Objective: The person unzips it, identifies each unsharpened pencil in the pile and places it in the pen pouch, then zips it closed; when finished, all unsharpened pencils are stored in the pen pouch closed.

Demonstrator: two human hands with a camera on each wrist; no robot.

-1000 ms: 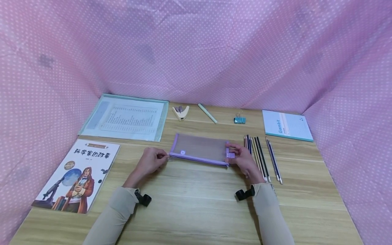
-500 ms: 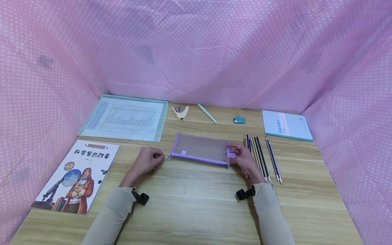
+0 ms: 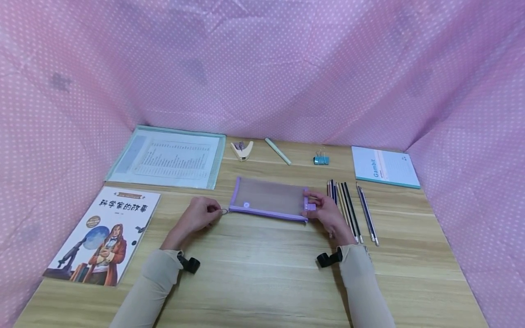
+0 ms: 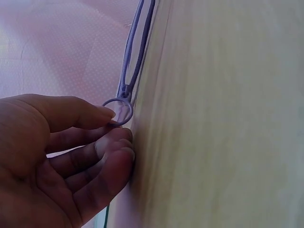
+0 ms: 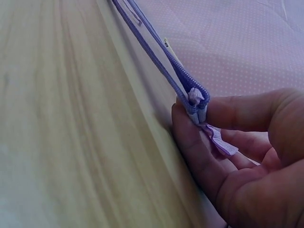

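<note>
A flat, see-through pencil pouch (image 3: 270, 196) with purple edging lies at the middle of the table, its zipper side facing the person. In the left wrist view, my left hand (image 4: 71, 147) pinches the ring pull (image 4: 131, 111) between thumb and fingers. The slider sits at the pouch's left end, and the zipper tracks (image 4: 135, 52) run apart beyond it. My right hand (image 3: 327, 213) grips the pouch's right end, thumb and finger on either side of the zipper end (image 5: 195, 97). A small purple fabric tab (image 5: 221, 141) sticks out there beside the fingers.
Several pencils (image 3: 347, 209) lie right of the pouch, partly behind the right hand. Behind stand a stapler (image 3: 242, 151), a pale green pen (image 3: 278, 151), a binder clip (image 3: 321, 159) and a notebook (image 3: 385, 166). At left are a document folder (image 3: 168, 157) and a book (image 3: 102, 237).
My left hand has drawn slightly left from the pouch, and the ring pull now shows between fingers and pouch. The right hand keeps its grip at the right end.
</note>
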